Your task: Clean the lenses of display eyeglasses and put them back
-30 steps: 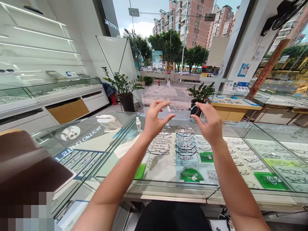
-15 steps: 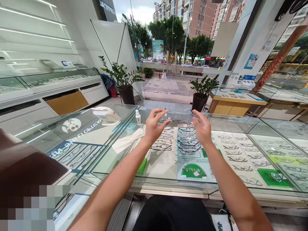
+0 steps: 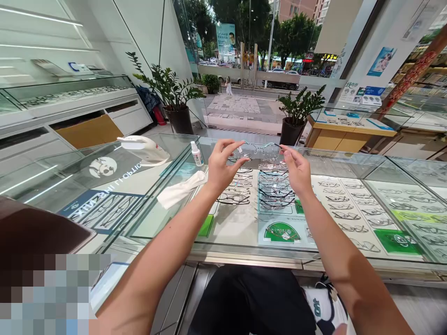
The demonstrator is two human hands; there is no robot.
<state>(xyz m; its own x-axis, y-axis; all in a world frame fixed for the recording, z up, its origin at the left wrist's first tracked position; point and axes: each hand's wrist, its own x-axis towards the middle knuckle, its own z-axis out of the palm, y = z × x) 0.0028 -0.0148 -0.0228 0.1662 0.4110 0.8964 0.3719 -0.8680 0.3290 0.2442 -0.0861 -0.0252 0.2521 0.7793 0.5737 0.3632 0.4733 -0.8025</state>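
A pair of thin-rimmed eyeglasses (image 3: pixel 257 150) with bluish upper rims is held up over the glass counter. My left hand (image 3: pixel 222 166) has its fingertips at the left end of the frame, thumb and index finger partly apart, with a small white tag beside them. At the other end, my right hand (image 3: pixel 298 171) pinches the frame between thumb and fingers. Beneath the hands, rows of eyeglasses (image 3: pixel 233 199) lie inside the display case. A white cloth (image 3: pixel 181 190) rests on the glass left of my left hand, and a small white spray bottle (image 3: pixel 197 154) stands behind it.
The glass counter (image 3: pixel 223 255) spans the front. A white device (image 3: pixel 143 150) sits on its left part. Two potted plants (image 3: pixel 178 116) stand beyond it, before glass doors. A brown object (image 3: pixel 38 228) and a blurred patch occupy the lower left.
The view has tilted downward, so the counter and my hands appear higher. Both hands still hold the eyeglasses in nearly the same position.
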